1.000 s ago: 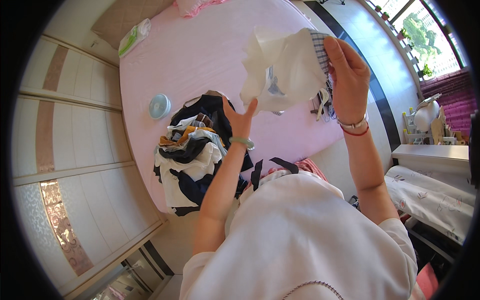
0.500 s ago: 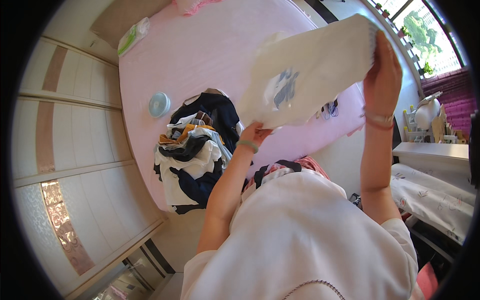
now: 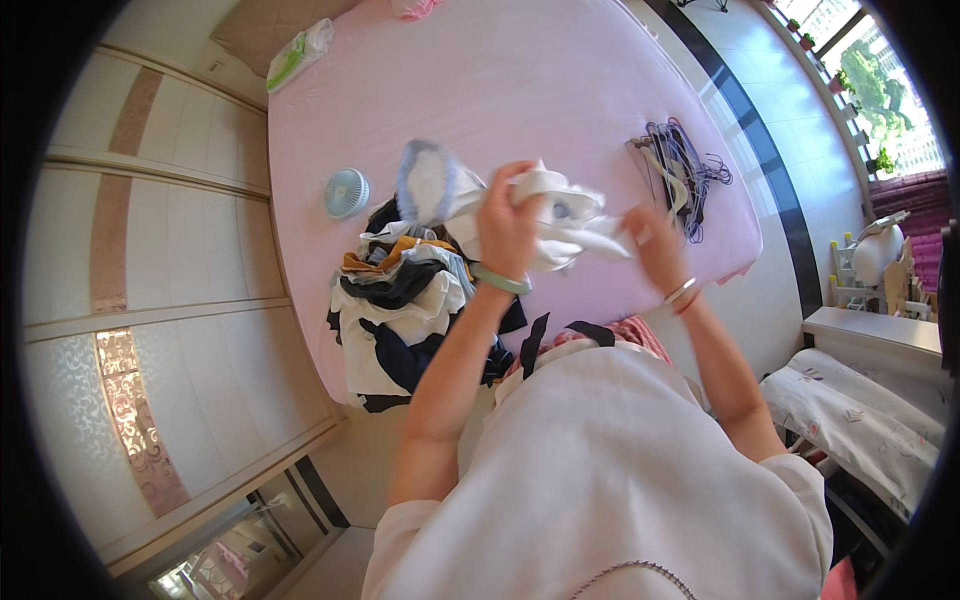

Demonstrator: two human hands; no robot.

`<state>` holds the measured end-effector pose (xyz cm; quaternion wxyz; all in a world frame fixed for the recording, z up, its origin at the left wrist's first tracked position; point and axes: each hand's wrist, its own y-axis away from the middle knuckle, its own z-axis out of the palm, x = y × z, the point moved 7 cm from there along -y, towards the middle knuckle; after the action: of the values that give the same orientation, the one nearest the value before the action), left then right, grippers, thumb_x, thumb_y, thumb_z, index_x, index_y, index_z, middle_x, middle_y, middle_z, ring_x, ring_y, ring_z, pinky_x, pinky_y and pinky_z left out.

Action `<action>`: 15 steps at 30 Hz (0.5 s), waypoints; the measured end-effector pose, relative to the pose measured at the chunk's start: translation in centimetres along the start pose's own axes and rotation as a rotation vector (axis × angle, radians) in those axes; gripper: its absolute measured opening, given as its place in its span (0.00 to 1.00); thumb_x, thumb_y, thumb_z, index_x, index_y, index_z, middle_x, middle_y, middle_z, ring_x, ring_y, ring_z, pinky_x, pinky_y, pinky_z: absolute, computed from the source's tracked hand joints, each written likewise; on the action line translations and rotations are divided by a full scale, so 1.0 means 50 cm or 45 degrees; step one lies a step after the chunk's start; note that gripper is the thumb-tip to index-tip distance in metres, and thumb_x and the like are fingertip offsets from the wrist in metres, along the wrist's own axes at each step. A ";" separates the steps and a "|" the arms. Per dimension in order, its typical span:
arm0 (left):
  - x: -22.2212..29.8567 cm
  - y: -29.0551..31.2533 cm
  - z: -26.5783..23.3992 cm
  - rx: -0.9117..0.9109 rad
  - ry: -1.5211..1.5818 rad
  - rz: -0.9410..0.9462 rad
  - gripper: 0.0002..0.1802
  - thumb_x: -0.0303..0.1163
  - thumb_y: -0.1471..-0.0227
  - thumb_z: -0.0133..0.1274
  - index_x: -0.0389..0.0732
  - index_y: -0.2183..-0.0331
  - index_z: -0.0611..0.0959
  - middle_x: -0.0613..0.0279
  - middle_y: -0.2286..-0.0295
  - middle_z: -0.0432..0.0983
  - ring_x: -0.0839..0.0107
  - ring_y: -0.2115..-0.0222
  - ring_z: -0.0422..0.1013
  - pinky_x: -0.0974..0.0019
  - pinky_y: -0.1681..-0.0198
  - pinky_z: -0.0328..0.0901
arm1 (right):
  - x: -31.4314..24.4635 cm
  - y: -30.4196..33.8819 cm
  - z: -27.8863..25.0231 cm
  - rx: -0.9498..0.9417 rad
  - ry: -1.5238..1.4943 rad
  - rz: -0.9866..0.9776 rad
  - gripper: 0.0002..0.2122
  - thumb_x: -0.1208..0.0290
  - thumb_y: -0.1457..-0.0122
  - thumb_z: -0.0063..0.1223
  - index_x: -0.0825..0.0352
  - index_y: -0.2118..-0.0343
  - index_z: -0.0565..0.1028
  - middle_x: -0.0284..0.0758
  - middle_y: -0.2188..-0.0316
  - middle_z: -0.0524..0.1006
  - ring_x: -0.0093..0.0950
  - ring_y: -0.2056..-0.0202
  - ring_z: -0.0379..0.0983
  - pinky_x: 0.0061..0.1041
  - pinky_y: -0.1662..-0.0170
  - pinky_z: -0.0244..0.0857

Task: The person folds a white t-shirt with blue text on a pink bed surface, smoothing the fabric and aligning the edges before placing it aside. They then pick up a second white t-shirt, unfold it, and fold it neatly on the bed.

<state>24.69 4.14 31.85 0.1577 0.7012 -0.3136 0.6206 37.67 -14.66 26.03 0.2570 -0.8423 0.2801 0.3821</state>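
Left hand (image 3: pixel 508 228): fingers closed on a white garment (image 3: pixel 568 225), gathered in loose folds. Right hand (image 3: pixel 662 252): at the garment's right end, blurred — whether its fingers grip the cloth cannot be told. The main bulk of the garment lies between the two hands, above the pink bed sheet (image 3: pixel 560 90); a blue-edged portion extends left, past the left hand — near the clothes pile (image 3: pixel 400 315). Wire hangers (image 3: pixel 690 170) lie beyond the right hand.
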 end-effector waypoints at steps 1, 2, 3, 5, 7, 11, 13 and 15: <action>0.015 0.016 0.039 -0.073 -0.147 0.028 0.16 0.25 0.53 0.54 0.43 0.59 0.79 0.59 0.68 0.79 0.69 0.70 0.76 0.70 0.68 0.69 | -0.020 0.030 0.096 -0.418 -0.244 0.143 0.06 0.73 0.41 0.44 0.67 0.72 0.73 0.38 0.76 0.75 0.37 0.70 0.73 0.33 0.65 0.65; 0.025 0.036 0.068 -0.141 -0.296 0.054 0.16 0.25 0.55 0.55 0.45 0.60 0.80 0.59 0.70 0.79 0.67 0.72 0.76 0.69 0.68 0.69 | -0.071 0.061 0.152 -0.812 -0.491 0.595 0.07 0.72 0.40 0.44 0.67 0.63 0.72 0.38 0.66 0.75 0.37 0.61 0.73 0.34 0.59 0.66; 0.062 0.057 0.100 -0.198 -0.411 0.192 0.17 0.25 0.56 0.55 0.46 0.60 0.80 0.60 0.71 0.79 0.63 0.73 0.76 0.68 0.69 0.69 | -0.088 0.053 0.155 -0.450 -0.353 0.166 0.09 0.71 0.39 0.44 0.66 0.58 0.70 0.39 0.61 0.73 0.36 0.56 0.71 0.34 0.55 0.64; 0.131 0.096 0.126 -0.221 -0.510 0.504 0.21 0.23 0.60 0.58 0.50 0.60 0.80 0.62 0.71 0.78 0.57 0.72 0.74 0.64 0.70 0.69 | -0.024 0.065 0.188 -0.192 -0.658 -0.012 0.17 0.67 0.40 0.49 0.64 0.49 0.64 0.39 0.52 0.69 0.34 0.49 0.66 0.34 0.48 0.61; 0.159 0.113 0.119 -0.318 -0.546 0.458 0.22 0.23 0.61 0.59 0.50 0.60 0.80 0.62 0.69 0.77 0.58 0.72 0.74 0.63 0.71 0.69 | 0.029 0.058 0.198 -0.204 -0.994 0.009 0.24 0.65 0.42 0.53 0.63 0.44 0.61 0.39 0.48 0.66 0.32 0.47 0.64 0.33 0.44 0.60; 0.192 0.133 0.092 -0.413 -0.410 0.372 0.27 0.21 0.63 0.61 0.50 0.56 0.78 0.61 0.69 0.74 0.58 0.71 0.73 0.64 0.69 0.68 | 0.056 -0.004 0.156 -0.261 -1.234 0.264 0.23 0.66 0.42 0.53 0.63 0.45 0.62 0.38 0.48 0.67 0.32 0.47 0.64 0.33 0.44 0.60; 0.209 0.152 0.084 -0.519 -0.356 0.360 0.31 0.18 0.62 0.59 0.50 0.52 0.76 0.59 0.70 0.72 0.58 0.70 0.72 0.65 0.66 0.68 | 0.059 -0.018 0.137 -0.237 -1.256 0.292 0.23 0.66 0.42 0.53 0.63 0.45 0.62 0.38 0.48 0.67 0.31 0.47 0.64 0.33 0.44 0.60; 0.231 0.175 0.088 -0.655 -0.296 0.335 0.33 0.17 0.61 0.58 0.50 0.51 0.75 0.59 0.69 0.72 0.57 0.70 0.72 0.64 0.67 0.68 | 0.061 -0.031 0.124 -0.208 -1.274 0.310 0.22 0.66 0.42 0.53 0.63 0.45 0.63 0.38 0.48 0.67 0.31 0.47 0.65 0.32 0.45 0.61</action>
<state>22.88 -7.96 40.77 0.2115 0.6580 -0.5644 0.4515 37.31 -10.36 20.38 0.2466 -0.5355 0.1882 0.7855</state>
